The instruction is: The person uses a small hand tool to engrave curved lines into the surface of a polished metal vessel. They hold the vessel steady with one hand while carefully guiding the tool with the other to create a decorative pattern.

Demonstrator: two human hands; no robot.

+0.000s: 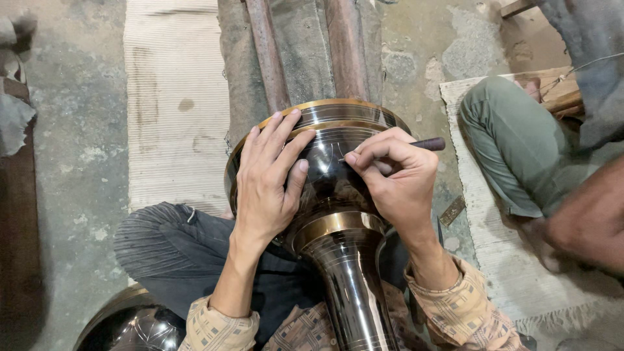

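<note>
1. We see a large dark metal vase (338, 195) with brass-coloured bands lying across the person's lap, its wide body pointing away from the person and its narrow neck coming toward the camera.
2. The left hand (266, 179) lies flat on the left side of the vase's round body. Its fingers are a little apart and stretched out, with the tips reaching the brass band near the wide end; it grips nothing, it only presses on the surface.
3. The right hand (396, 179) is on the right side of the body, just beside the left hand. Its fingers are closed together around a thin dark engraving tool (426, 144).
4. The handle of the tool sticks out to the right of the hand, and its fine point touches the dark surface of the vase between the two hands.
5. Thin light lines are visible on the dark surface near the point of the tool.
6. The vase's far end rests against a worn support with two reddish bars (305, 52).
7. A pale woven mat (175, 97) lies on the concrete floor (78, 130) to the left.
8. On the right another person sits on a second mat; we see a green trouser knee (513, 136).
9. A second dark, shiny vessel (140, 325) shows at the lower left.
</note>
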